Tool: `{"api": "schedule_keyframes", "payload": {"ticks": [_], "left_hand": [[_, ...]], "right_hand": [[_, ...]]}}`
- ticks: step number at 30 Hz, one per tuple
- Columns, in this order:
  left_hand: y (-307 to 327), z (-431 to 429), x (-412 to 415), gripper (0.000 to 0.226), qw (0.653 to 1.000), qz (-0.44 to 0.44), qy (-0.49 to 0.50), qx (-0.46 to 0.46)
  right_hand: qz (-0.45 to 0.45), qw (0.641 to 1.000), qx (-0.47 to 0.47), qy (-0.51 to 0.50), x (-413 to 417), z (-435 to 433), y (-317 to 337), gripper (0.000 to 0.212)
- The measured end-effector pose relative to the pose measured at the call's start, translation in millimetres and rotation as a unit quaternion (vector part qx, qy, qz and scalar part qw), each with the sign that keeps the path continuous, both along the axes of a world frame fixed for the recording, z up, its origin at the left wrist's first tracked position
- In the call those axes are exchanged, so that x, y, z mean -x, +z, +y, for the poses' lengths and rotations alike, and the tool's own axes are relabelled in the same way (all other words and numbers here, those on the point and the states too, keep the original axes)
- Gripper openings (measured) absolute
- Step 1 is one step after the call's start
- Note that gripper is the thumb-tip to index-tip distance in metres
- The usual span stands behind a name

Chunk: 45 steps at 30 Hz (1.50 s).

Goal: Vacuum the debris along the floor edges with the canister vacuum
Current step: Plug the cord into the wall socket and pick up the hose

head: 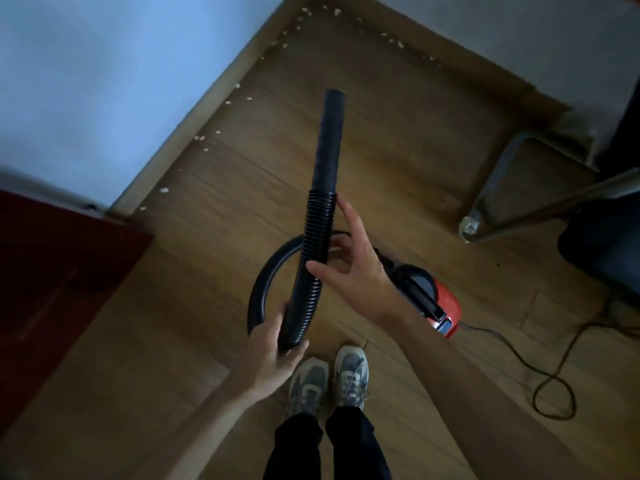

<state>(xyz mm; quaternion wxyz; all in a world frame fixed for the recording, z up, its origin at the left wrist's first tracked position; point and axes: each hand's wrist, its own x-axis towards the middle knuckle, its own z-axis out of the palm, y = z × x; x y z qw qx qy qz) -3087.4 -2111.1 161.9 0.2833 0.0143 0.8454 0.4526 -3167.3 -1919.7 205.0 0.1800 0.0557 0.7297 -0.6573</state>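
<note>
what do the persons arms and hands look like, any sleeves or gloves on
Both forearms are bare as far as the frame shows, with no sleeves in sight. The left hand and right hand wear no gloves, and no rings, watch or markings can be made out.

hose (pixel 313 258) black, ribbed | canister (pixel 445 301) red-black | debris (pixel 164 190) pale | floor (pixel 398 140) brown wood-grain

A dim room corner seen from above: wood-plank floor (pixel 398 140) in warm brown runs up to a pale baseboard (pixel 204 109), which meets bluish-white walls (pixel 104 74) on two sides. A dark red-brown cabinet (pixel 52 289) (its top surface only partly in view) fills the left edge. At right stands a chair with a metal tube frame (pixel 512 202) and a dark seat (pixel 602 247). The light is low and cool, brighter on the left wall.
</note>
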Motion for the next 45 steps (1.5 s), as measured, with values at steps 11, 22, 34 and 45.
{"api": "schedule_keyframes", "payload": {"ticks": [11,22,34,45], "left_hand": [[18,-46,8,0.057,0.958,-0.005,0.259,-0.119],[19,-112,5,0.098,0.934,-0.054,0.283,-0.213],[14,-200,14,0.083,0.962,-0.033,0.209,-0.174],[4,-222,27,0.081,0.946,-0.079,0.213,-0.234]], "right_hand": [[0.011,0.977,0.043,0.208,79,-102,22,0.095],[-0.165,0.953,0.054,0.247,109,-185,-8,0.088],[-0.241,0.924,-0.022,0.295,122,-274,-37,0.084],[-0.311,0.902,-0.036,0.299,132,-301,-58,0.078]]}}
